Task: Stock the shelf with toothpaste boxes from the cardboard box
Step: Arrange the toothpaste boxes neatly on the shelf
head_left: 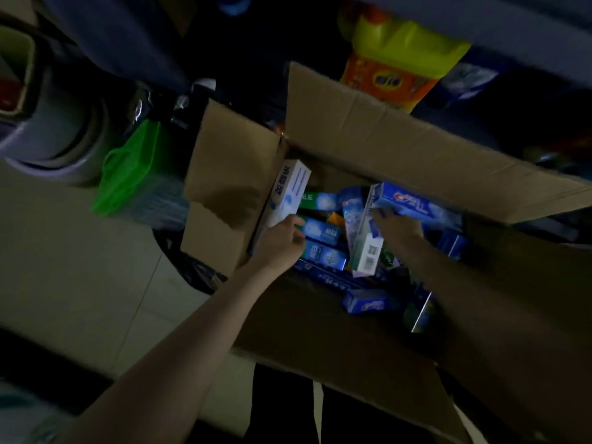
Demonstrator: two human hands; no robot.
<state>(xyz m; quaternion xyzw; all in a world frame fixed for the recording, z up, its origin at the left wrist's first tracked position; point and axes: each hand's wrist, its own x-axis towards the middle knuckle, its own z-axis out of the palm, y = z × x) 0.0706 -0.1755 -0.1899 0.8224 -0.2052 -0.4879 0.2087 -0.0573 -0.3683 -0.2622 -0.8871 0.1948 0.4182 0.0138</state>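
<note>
While both arms reach down into it, the scene reads so:

Cardboard box (368, 129): plain brown corrugated board, creased, its flaps folded outward and standing up on the far and left sides; it rests on the floor.

Contents: a loose heap of toothpaste boxes (323, 251), long narrow cartons with glossy printed faces, mostly blue, some green and white; they lie at mixed angles, a few flat, others leaning.

Left hand (282, 240): its grip is curled round the lower end of a white toothpaste box (290, 190), which stands tilted against the left inner wall of the cardboard box.

Right hand (395, 225): deep in shadow, it lies over the right part of the heap; its fingertips touch a blue toothpaste box (413, 200) that leans against the far flap. Whether the grip holds this carton or only rests on it, I cannot tell.

White-ended carton (365, 248): stands slanted between the two hands, a small printed code on its lower end.

Floor (73, 257): pale smooth tiles with thin joints.

Green bag (131, 174): thin shiny plastic, crumpled, just left of the cardboard box.

Yellow jug (407, 46): moulded plastic with an orange label, beyond the far flap, blurred.

Grey round tub (54, 136): smooth and curved, at the far left.
</note>
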